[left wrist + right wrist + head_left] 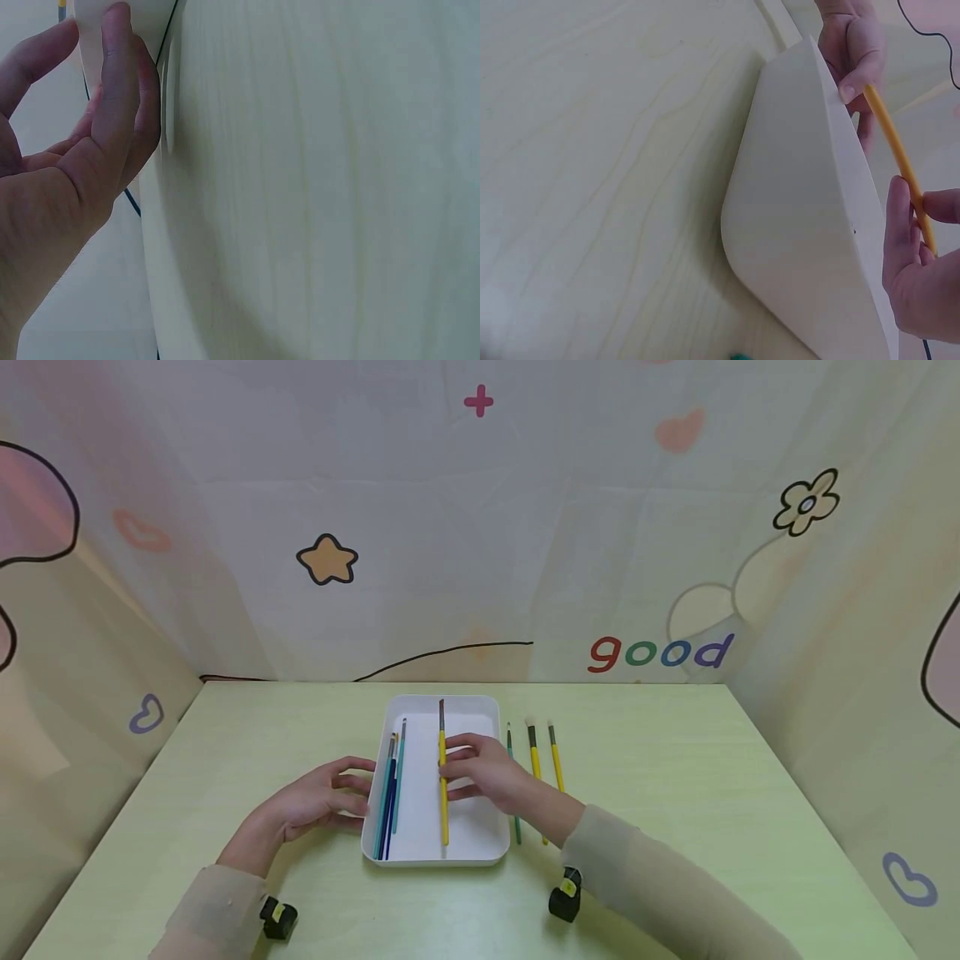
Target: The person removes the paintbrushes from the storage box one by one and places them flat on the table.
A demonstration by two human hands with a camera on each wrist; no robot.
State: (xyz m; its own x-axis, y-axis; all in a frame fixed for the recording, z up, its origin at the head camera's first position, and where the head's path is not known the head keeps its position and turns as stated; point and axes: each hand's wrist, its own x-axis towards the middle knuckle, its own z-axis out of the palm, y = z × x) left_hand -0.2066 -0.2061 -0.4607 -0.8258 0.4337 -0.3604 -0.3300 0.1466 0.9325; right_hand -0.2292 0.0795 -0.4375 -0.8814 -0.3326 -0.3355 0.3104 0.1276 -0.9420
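Note:
My right hand (483, 770) pinches a yellow-handled paintbrush (444, 822) over the middle of a white tray (420, 802). The brush stands bristles away from me, and its yellow handle (891, 131) shows between thumb and fingers in the right wrist view. Against the tray's left side rests my left hand (318, 797), its fingers loosely bent; the left wrist view shows its fingertips (116, 19) at the tray wall. Several slim paintbrushes (389, 802) with teal and dark blue handles lie along the left inside of the tray.
Right of the tray, on the pale wooden table (660, 777), lie a green paintbrush (517, 831) and two yellow paintbrushes (534, 760), partly hidden under my right forearm. A patterned cloth (480, 527) hangs behind the table and along both sides.

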